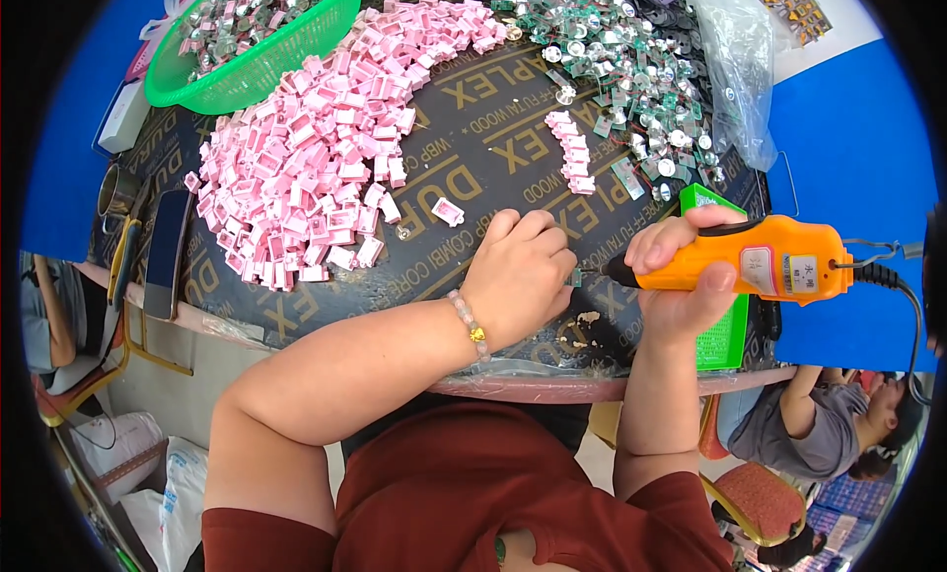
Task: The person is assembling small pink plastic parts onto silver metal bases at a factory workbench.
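My right hand [681, 276] is wrapped round an orange electric screwdriver [774, 260] with a black nose, held nearly level and pointing left. Its tip meets the fingertips of my left hand [521, 276]. Those fingers are curled closed over a small part; only a bit of green circuit board [578, 276] peeks out beside them, and the rest is hidden. One loose pink plastic housing [448, 212] lies just beyond my left hand. Farther off, several pink housings stand in a short row [569, 154].
A big heap of pink housings [296, 168] spreads at the left, below a green basket [247, 63] of parts. Wired green circuit boards [631, 89] pile up at the far right. A green tray [725, 337] lies under my right wrist. A phone [167, 251] rests at the left edge.
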Demonstrator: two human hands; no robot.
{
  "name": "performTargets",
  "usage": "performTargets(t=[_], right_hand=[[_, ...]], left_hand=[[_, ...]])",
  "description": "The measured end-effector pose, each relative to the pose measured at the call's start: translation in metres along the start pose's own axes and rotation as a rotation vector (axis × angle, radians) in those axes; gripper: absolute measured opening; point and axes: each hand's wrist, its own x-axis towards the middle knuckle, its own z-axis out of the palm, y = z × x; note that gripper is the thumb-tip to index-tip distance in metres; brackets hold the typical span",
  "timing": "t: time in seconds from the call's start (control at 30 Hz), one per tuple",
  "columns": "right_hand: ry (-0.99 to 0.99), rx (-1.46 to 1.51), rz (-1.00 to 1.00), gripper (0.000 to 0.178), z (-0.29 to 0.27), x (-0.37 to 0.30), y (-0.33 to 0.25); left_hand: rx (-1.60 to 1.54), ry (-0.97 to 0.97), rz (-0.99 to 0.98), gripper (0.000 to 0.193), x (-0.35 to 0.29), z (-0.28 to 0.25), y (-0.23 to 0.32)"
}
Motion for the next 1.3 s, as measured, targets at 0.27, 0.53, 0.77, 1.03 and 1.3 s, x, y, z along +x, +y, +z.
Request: performTargets(t=[0.27,0.53,0.77,1.03,1.3], right_hand=[[-0.025,0.131,0.040,0.052,0.000,0.002,0.000],[-0.112,0.204,0.098,0.041,-0.002,0.007,0.004],[-0.099,0.259,0.056,0.046,-0.002,0.007,0.001],[0.123,-0.005,-0.285,0.066,-0.052,-0.015,-0.066],[0.171,-0.109,-0.314,0.063,-0.086,-0.037,-0.073]], left_hand=[[-0.005,-0.004,0.009,0.024,-0.001,0.001,0.002],[-0.005,0.006,0.035,0.021,0.003,0.003,-0.001],[0.010,-0.001,0.029,0.021,0.001,-0.004,-0.001],[0.297,0.575,-0.109,0.016,0.059,-0.136,-0.035],[0.618,0.229,-0.124,0.033,0.102,-0.204,-0.101]])
